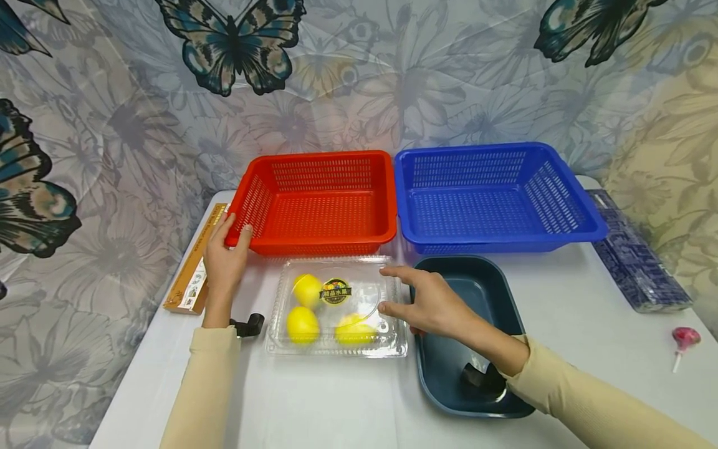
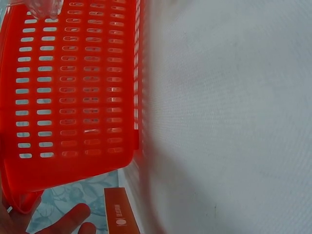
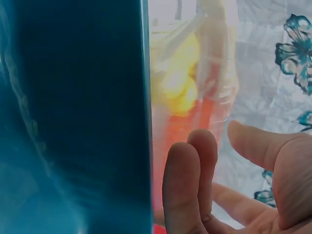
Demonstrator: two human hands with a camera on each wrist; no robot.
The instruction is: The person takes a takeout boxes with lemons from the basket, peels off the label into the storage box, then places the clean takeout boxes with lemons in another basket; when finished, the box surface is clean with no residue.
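Left hand (image 1: pixel 225 265) pinches the red basket's (image 1: pixel 322 244) corner, likely steadying it; right hand (image 1: pixel 430 300) sits spread by the clear box (image 1: pixel 336 351).

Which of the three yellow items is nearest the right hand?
The front-right item in the clear container, closest to the right hand. The back-left item and front-left item both sit farther left.

A pale grey-blue fabric backdrop printed with outlined flowers (image 1: pixel 426 81) covers the far and left sides, wrinkled in places and turning cream-yellow at the right. Large teal, black and peach butterflies (image 1: pixel 232 40) stand out across it. Below lies a white desk with a finely woven surface (image 1: pixel 331 399), softly lit, with faint shadows.
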